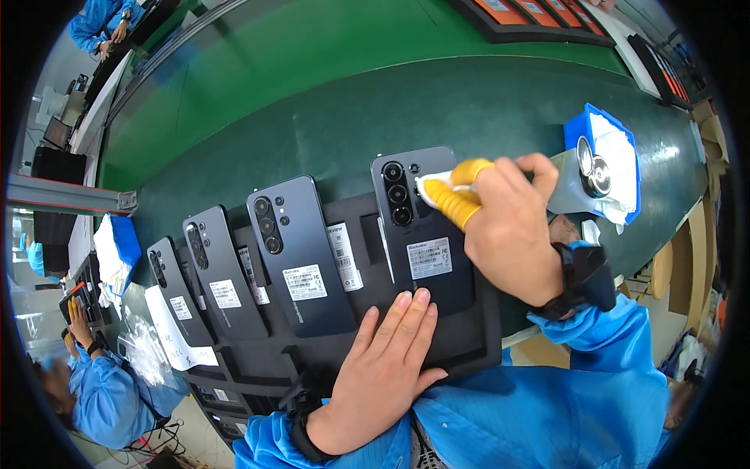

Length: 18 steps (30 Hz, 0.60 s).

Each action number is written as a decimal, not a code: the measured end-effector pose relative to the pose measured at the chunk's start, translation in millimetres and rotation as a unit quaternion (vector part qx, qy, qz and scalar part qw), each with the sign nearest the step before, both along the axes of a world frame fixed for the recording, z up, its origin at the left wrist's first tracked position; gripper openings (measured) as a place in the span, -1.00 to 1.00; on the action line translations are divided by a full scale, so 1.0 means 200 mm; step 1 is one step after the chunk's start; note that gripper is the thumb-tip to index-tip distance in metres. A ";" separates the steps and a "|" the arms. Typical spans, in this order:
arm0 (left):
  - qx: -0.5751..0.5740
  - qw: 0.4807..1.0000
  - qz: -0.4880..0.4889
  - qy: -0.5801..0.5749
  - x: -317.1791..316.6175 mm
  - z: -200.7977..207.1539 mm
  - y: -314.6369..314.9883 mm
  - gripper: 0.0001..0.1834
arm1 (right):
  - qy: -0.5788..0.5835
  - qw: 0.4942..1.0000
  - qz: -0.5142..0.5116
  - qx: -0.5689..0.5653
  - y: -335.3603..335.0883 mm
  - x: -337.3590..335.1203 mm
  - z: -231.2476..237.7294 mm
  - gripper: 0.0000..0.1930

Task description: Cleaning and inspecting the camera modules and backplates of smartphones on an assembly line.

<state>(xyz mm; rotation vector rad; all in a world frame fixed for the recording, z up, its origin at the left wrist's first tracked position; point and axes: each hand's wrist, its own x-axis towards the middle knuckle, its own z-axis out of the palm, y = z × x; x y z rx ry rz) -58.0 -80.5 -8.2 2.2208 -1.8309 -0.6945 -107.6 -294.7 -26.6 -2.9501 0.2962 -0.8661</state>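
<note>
A dark smartphone lies back-up on a black foam tray, its camera lenses at the top left and a white label lower down. My right hand, with yellow finger cots on its fingertips, pinches a white cloth against the phone's back beside the lenses. Stretched flat, my left hand rests its fingertips by the phone's lower left edge. Leftward stand three similar dark phones, a large one, another and a smaller-looking one, all back-up with labels.
A blue bin with white cloths and a round metal-topped container stands at the right. Another blue bin and clear plastic bags are at the left. Two co-workers in blue are at the left edge. Orange-and-black trays lie at the far side.
</note>
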 end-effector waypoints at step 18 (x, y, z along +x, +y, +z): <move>0.006 1.000 0.009 -0.002 0.00 0.00 -0.01 -0.18 | 0.013 0.998 0.013 0.055 0.02 0.08 0.04 -0.87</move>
